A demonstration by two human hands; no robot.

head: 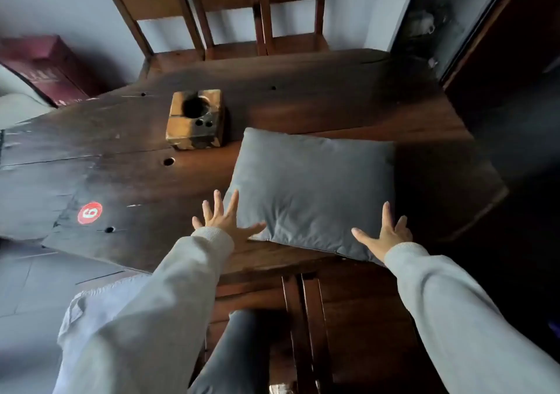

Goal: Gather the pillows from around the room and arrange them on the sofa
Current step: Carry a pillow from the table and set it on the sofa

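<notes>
A grey rectangular pillow [312, 190] lies flat on a dark wooden table [127, 139], near its front edge and right of centre. My left hand [222, 218] is spread open at the pillow's near-left corner, thumb touching its edge. My right hand [386, 233] is open with fingers apart at the pillow's near-right corner, resting against it. Neither hand holds anything. No sofa is in view.
A square wooden block holder [195, 119] with holes stands on the table just left of the pillow's far corner. A red round sticker [89, 213] marks the table's left part. Wooden chairs [230, 15] stand behind the table, another chair [306, 318] below me. A dark cabinet [485, 30] stands right.
</notes>
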